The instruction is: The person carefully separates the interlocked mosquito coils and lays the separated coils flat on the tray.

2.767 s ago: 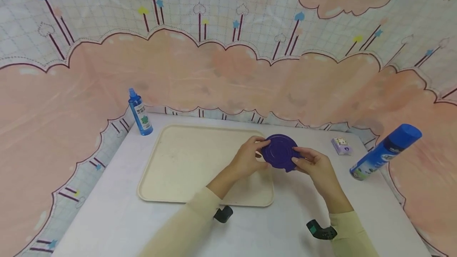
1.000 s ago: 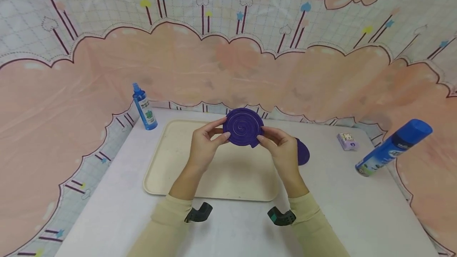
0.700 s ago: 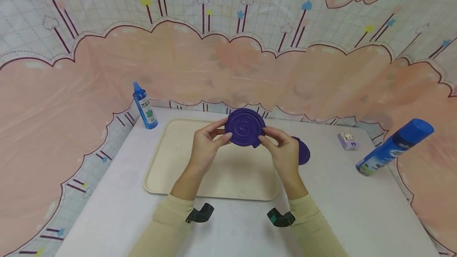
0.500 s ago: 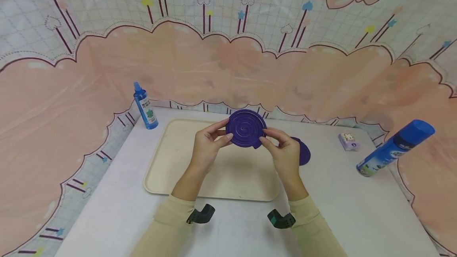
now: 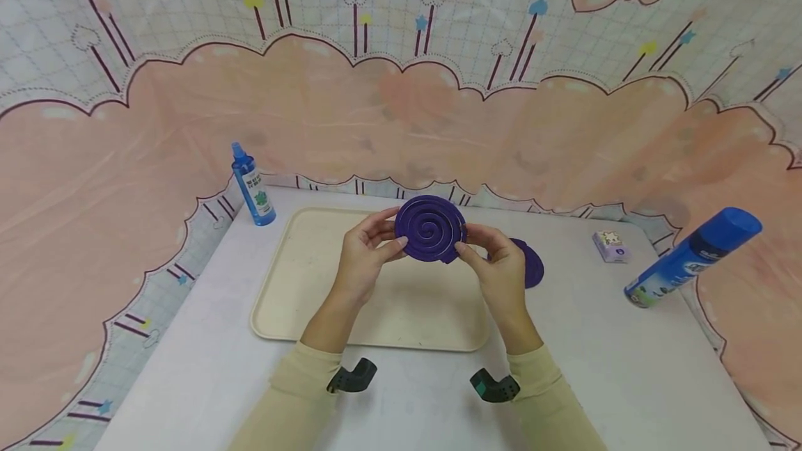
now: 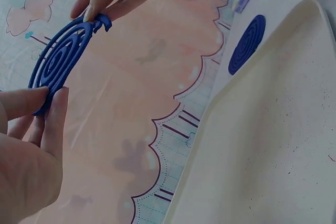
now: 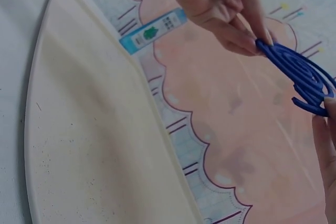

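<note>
A dark purple-blue mosquito coil (image 5: 428,228) is held up above the tray, its flat spiral face toward the head camera. My left hand (image 5: 360,263) pinches its left edge between thumb and fingers. On the opposite edge my right hand (image 5: 504,270) grips it the same way, near the short hooked outer end (image 6: 107,23) that shows in the left wrist view. Narrow gaps run between the windings. A second coil (image 5: 533,266) lies flat on the table right of the tray, partly hidden behind my right hand in the head view.
Under the hands lies a cream tray (image 5: 301,291) with dark specks on it. A blue spray bottle (image 5: 253,190) stands at the back left. Over on the right are a small purple box (image 5: 610,248) and a tall blue aerosol can (image 5: 694,257). A patterned cloth hangs behind the table.
Since 2.8 s ago both hands have moved left and up with one coil, while another now lies on the table. Over the last second the gaps between the windings have become plainer.
</note>
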Demonstrator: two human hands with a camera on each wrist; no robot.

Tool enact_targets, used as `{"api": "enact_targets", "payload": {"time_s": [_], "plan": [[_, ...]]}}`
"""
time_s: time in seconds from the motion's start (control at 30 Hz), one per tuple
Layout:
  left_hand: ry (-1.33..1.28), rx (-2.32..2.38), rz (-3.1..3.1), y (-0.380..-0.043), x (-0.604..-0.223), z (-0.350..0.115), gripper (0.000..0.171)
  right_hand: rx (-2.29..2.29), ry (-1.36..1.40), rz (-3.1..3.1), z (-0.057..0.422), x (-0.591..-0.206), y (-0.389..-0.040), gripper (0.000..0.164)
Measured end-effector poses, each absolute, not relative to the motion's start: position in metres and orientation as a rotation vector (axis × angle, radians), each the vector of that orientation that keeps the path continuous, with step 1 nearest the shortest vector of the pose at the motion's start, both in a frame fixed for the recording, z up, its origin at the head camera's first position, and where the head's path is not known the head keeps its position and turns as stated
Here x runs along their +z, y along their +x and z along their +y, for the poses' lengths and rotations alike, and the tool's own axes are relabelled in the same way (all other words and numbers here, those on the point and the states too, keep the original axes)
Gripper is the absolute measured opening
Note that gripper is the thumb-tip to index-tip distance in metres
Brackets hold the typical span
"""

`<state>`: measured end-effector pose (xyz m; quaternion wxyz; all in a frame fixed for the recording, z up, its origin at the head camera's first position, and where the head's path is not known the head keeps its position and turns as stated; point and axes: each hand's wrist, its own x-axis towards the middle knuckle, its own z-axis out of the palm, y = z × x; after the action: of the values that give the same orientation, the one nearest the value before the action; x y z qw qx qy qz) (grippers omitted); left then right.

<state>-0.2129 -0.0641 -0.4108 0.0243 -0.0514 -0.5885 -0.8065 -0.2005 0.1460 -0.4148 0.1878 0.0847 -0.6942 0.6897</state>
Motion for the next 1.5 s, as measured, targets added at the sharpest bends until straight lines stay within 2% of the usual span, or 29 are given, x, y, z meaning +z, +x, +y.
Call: {"api": "enact_targets", "payload": {"time_s": [0.33, 0.83, 1.5], "plan": [[-0.237, -2.545, -1.900, -0.2118, -0.4126, -0.0656, 0.065, 1.974, 0.238, -1.996, 0.1484, -0.4153, -0.1994, 0.025], [-0.239, -2.620, -1.885, -0.2125, -0.4157, -0.0683, 0.046, 2.007, 0.250, -2.006, 0.1518, -0.4169, -0.1963, 0.022], [-0.223, -2.611, -1.934, -0.2112, -0.4170, -0.0678, 0.037, 2.022, 0.173, -2.176, 0.1519, -0.4221, -0.1982, 0.025]]}}
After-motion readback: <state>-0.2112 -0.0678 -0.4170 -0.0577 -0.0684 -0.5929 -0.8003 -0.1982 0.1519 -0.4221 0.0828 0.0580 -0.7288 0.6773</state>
